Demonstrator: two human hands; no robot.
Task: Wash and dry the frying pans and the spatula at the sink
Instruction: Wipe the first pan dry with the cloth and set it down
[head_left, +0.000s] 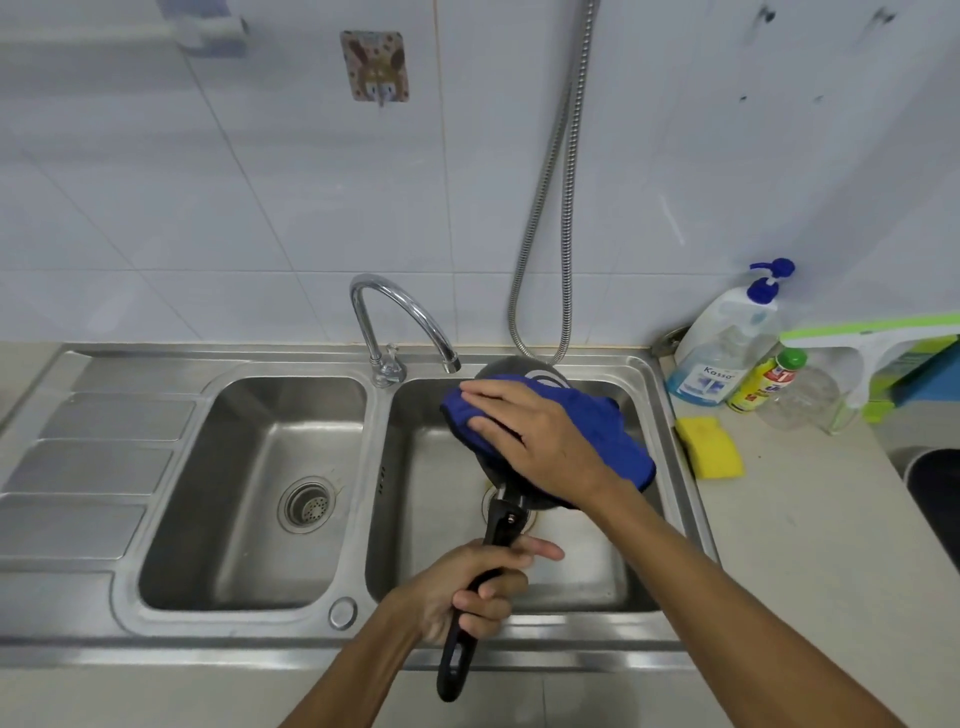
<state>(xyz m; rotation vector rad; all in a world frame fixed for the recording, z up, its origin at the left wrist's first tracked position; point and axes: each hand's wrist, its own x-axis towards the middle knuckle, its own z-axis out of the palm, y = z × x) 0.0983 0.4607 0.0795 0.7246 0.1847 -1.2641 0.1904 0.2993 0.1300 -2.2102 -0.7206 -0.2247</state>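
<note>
A black frying pan hangs over the right basin of the steel sink, turned so its underside faces me. My left hand grips its black handle near the middle. A blue cloth is draped over most of the pan. My right hand presses flat on the cloth with fingers spread toward the left. Only the pan's far rim and the handle joint show. No second pan or spatula is in view.
A chrome tap arches over the divider between the two basins. On the right counter lie a yellow sponge, a blue-pump soap bottle, a yellow bottle and a green-white squeegee. A metal hose hangs down the wall.
</note>
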